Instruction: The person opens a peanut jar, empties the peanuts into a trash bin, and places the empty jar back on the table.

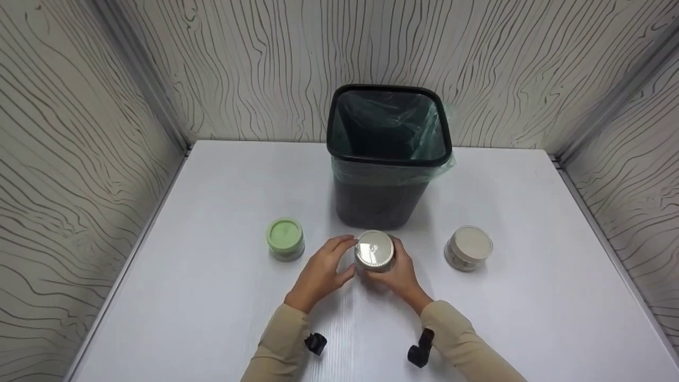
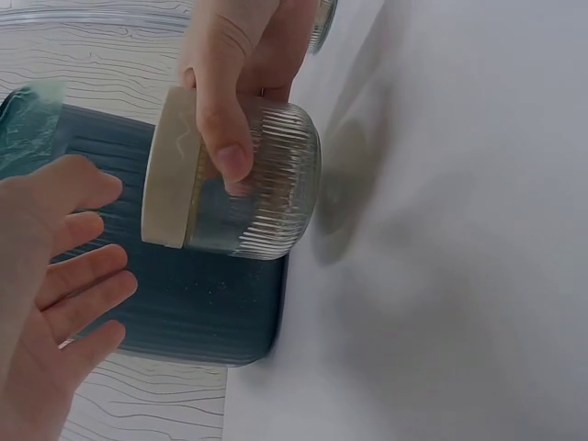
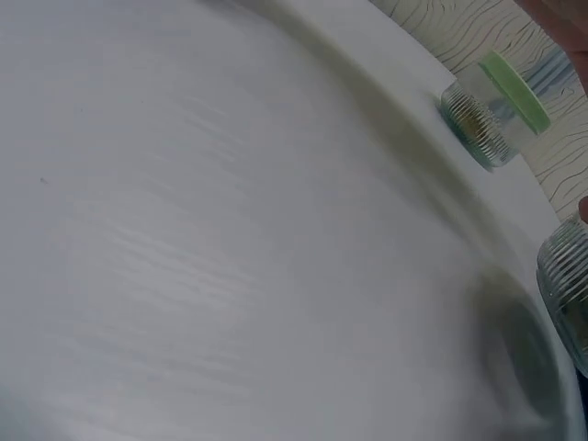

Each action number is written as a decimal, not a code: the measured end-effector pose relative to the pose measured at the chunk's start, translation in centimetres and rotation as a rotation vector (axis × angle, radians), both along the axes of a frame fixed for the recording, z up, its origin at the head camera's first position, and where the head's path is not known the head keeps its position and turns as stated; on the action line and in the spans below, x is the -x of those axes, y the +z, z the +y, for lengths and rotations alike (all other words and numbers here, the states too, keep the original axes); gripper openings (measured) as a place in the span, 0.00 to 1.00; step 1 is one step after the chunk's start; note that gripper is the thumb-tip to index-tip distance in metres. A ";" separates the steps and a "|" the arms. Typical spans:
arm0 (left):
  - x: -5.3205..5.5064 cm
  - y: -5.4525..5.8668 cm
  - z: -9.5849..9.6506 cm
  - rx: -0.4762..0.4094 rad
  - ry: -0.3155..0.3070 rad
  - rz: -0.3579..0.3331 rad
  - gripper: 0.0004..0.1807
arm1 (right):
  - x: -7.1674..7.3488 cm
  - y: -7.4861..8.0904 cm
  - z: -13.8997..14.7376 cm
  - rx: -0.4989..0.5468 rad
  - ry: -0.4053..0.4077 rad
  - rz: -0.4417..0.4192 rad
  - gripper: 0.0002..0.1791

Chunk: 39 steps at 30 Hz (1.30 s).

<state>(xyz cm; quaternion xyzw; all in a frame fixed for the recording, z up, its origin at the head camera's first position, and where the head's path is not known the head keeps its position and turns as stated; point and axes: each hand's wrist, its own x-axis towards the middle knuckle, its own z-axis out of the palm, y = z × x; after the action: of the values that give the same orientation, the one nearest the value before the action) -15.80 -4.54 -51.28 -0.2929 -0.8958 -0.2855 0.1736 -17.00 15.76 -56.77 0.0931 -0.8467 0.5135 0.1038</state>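
Jar [image 1: 374,251] hangs lidded just above the counter [image 1: 175,292], near the bin [image 1: 374,204], held in the right hand [image 1: 399,276]; the left hand's [image 1: 319,269] fingers spread beside it. Lifting seems done, release not yet; a green-lidded jar [image 1: 285,239] and pale-lidded jar [image 1: 469,248] stand untouched.

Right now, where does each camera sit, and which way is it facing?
Head: worn on the head, facing forward and down at the table and bin; both sleeves, left hand and right hand show.
Left wrist: worn there, facing the held jar and bin; the left hand's fingers and the gripping right hand show.
Right wrist: worn there, facing mostly tabletop; only bits of a hand show, at the right edge.
Shared: head and right wrist both see the green-lidded jar.
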 end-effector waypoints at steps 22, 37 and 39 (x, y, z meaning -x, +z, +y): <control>-0.2 1.7 0.4 0.044 -0.157 0.054 0.34 | -1.7 2.1 0.4 -0.010 0.121 0.025 0.47; -0.2 1.7 0.9 0.090 -0.253 0.031 0.41 | -2.6 2.4 0.2 -0.021 0.174 0.032 0.50; -0.1 1.7 1.0 0.089 -0.258 0.011 0.42 | -2.6 2.4 0.1 -0.009 0.180 0.016 0.50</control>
<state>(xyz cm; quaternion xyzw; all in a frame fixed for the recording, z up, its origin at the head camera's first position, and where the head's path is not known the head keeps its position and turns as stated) -15.66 -3.56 -49.57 -0.4145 -0.8616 -0.2641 0.1272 -14.43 15.90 -54.32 0.1732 -0.8363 0.5162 0.0638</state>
